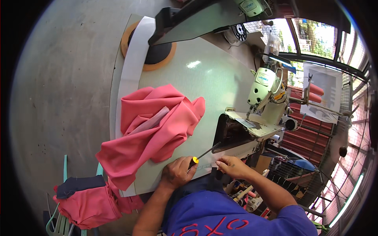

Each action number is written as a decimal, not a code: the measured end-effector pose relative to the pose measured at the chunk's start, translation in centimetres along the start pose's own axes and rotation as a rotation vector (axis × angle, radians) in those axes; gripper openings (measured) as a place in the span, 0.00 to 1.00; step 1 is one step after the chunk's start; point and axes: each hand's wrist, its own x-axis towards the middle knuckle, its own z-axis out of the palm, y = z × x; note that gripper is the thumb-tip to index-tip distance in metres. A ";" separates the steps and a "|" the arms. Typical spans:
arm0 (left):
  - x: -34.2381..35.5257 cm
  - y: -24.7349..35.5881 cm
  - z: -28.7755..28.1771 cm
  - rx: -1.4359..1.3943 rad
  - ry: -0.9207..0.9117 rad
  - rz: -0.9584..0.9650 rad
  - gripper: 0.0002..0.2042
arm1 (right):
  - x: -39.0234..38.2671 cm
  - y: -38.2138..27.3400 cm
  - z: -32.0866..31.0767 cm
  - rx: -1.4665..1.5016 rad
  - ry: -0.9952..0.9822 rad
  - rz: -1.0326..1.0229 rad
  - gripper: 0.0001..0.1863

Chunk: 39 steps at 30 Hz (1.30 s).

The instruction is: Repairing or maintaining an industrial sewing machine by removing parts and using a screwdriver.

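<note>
My left hand (178, 172) is closed around the handle of a screwdriver (208, 151) with a yellow-and-black grip. Its dark shaft points up and to the right, toward a dark opening (232, 133) in the sewing table (181, 155). To the right, my right hand (232, 166) is held near the table's front edge with fingers pinched together. Whatever is between those fingertips is too small to tell. Beyond both hands stands a pale green sewing machine (263, 84), its bed beside the dark opening. A heap of pink cloth (157, 122) lies on the table to the left.
At lower left, a green plastic chair (62, 225) carries folded pink cloth (90, 208) and a dark piece (80, 186). A black-and-orange round pad (160, 55) lies at the table's far end. Pink thread cones (315, 93) stand right of the machine. Boxes and tools crowd the lower right.
</note>
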 end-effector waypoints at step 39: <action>-0.2 -0.4 0.7 0.023 -0.027 0.088 0.11 | -0.1 0.1 3.5 -0.008 0.093 -0.123 0.19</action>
